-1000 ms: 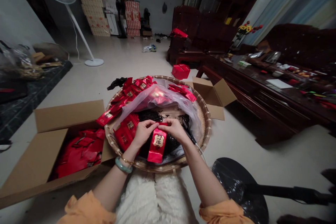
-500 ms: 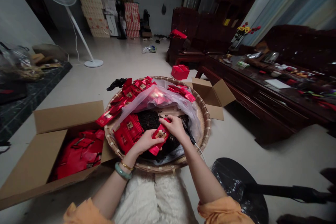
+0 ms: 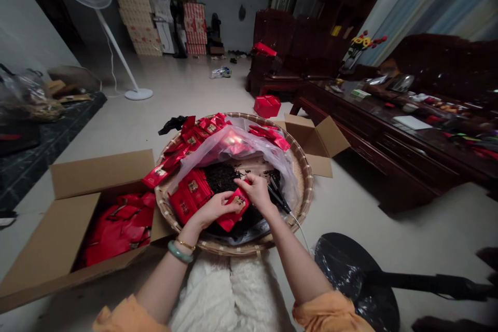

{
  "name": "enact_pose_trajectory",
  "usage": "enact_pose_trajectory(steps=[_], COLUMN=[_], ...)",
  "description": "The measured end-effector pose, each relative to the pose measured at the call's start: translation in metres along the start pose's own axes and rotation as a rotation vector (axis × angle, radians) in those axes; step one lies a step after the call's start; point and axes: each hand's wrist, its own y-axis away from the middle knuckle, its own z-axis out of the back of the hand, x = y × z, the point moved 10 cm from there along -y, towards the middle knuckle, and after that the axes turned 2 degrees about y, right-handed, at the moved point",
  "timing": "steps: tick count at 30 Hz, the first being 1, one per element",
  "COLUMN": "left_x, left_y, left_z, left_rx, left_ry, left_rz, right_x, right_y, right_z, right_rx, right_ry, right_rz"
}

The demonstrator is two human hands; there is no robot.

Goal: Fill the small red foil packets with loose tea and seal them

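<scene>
Over a round woven bamboo tray (image 3: pixel 307 187), my left hand (image 3: pixel 216 210) grips a small red foil tea packet (image 3: pixel 233 215) by its side. My right hand (image 3: pixel 254 192) pinches the upper end of the same packet. Beneath it lies dark loose tea (image 3: pixel 220 176) on a clear plastic sheet (image 3: pixel 288 166). A stack of red packets (image 3: pixel 190 199) sits left of my left hand, inside the sheet. Right of my right hand rests a black corded tool (image 3: pixel 278 197), partly hidden.
An open carton (image 3: pixel 75 176) full of red packets stands at left. More red packets (image 3: pixel 200 132) line the tray's far rim. Another open carton (image 3: pixel 319 140) is behind the tray, near a dark wooden table (image 3: pixel 373 135). A black round base (image 3: pixel 354 280) lies at right.
The packet has tilted slightly and its upper end is now more covered by my right fingers. Both hands remain over the tea, nearly in place.
</scene>
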Motion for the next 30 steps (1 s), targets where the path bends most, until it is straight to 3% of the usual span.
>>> enact_pose_trajectory(steps=[4,7,9,12,16,18,21,24,26,30], left_x=[0.012,0.010,0.006,0.002,0.004,0.005,0.008,0.009,0.012,0.013], left_y=[-0.006,-0.006,-0.003,0.001,0.002,0.002,0.002,0.001,-0.001,-0.002], left_z=[-0.004,0.000,0.002,0.004,0.005,0.006,0.009,0.010,0.009,0.005], left_rx=[-0.007,-0.040,-0.055,-0.068,-0.089,-0.091,-0.102,-0.103,-0.097,-0.090], left_ry=[0.059,0.064,0.089,0.116,0.178,0.221,0.226,0.193,0.182,0.158], left_rz=[0.081,0.057,0.033,0.016,0.032,0.037,0.053,0.050,0.060,0.061], right_x=[0.000,-0.016,-0.037,-0.083,-0.113,-0.108,-0.086,-0.052,-0.030,-0.005], right_y=[0.005,0.007,0.010,0.019,0.024,0.019,0.012,0.015,0.019,0.021], right_z=[-0.003,0.018,0.039,0.050,0.048,0.050,0.051,0.033,0.025,0.015], right_rx=[0.029,-0.031,-0.096,0.011,0.131,0.095,0.094,0.315,0.421,0.455], right_ry=[0.055,0.234,0.471,0.715,0.689,0.550,0.174,-0.186,-0.260,-0.267], right_rz=[0.028,0.012,-0.077,-0.288,-0.366,-0.326,-0.245,-0.202,-0.162,-0.110])
